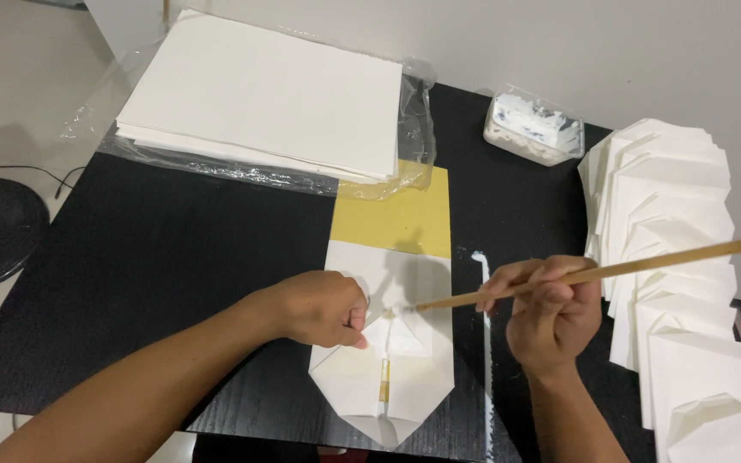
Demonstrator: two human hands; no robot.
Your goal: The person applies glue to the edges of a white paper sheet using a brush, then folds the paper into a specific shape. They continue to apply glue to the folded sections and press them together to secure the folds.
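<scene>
A partly folded white paper envelope [388,377] lies on a yellow sheet [405,214] on the black table [147,257]. My left hand [319,307] presses down on the envelope's left flap with curled fingers. My right hand [551,309] grips a long wooden stick [611,271] like a brush. The stick's tip touches the folded flaps at the envelope's middle. A thin yellow strip shows between the lower flaps.
A thick stack of white paper [268,94] on clear plastic wrap sits at the back left. A clear tub of white paste [533,127] stands at the back. Several finished white envelopes [671,257] overlap along the right edge. A white paste streak [484,326] marks the table.
</scene>
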